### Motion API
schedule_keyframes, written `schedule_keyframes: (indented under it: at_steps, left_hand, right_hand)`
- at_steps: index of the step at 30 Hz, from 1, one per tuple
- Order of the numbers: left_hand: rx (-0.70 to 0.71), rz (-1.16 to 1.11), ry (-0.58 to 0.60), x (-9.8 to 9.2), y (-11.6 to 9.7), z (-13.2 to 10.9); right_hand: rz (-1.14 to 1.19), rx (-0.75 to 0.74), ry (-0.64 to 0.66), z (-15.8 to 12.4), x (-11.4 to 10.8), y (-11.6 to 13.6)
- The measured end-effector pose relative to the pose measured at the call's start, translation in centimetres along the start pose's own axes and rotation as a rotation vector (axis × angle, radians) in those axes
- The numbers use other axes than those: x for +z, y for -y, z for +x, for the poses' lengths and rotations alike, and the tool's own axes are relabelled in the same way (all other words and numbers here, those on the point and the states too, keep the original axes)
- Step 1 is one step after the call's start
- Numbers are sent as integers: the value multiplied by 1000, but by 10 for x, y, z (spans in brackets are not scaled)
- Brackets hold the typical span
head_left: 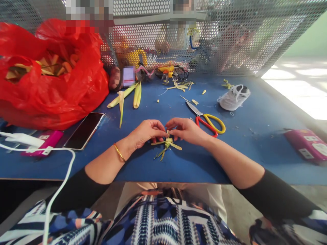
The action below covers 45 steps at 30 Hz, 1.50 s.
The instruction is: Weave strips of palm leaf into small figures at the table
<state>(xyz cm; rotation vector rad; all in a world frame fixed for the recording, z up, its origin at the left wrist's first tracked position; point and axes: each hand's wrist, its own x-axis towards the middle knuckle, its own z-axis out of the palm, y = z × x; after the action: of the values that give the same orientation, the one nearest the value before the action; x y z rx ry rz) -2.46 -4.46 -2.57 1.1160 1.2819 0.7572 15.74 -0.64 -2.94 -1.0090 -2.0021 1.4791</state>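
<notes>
Both hands meet over a small figure woven from pale green leaf strips point(168, 143), close to the front of the blue table. Thin strips stick out from its sides and lower end. My left hand point(152, 130) pinches its top end from the left, fingers closed. From the right, my right hand point(184, 129) closes thumb and fingers at the same top end. The fingertips partly hide that end. Just beyond my right hand lie scissors point(204, 117) with one red and one yellow handle, blades apart.
A red plastic bag point(84, 85) of leaf pieces stands at left, by a phone point(85, 131) and white cable point(68, 170). Husk-like leaves point(137, 95) and leaf scraps point(178, 85) lie farther back. White thread point(235, 98) and a magenta packet point(306, 144) sit right. A perforated metal screen point(230, 51) borders the table.
</notes>
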Motion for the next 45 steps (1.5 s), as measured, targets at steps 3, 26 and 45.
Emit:
schedule_keyframes:
  at_steps: [3, 26, 45]
  left_hand:
    - [18, 8, -12, 0, 1, 0]
    - [656, 1146, -423, 17, 17, -9]
    - [581, 960, -393, 13, 15, -11]
  right_hand:
    - [38, 35, 42, 0, 4, -1]
    - [40, 102, -144, 1, 10, 1]
    - [-17, 0, -131, 3, -2, -6]
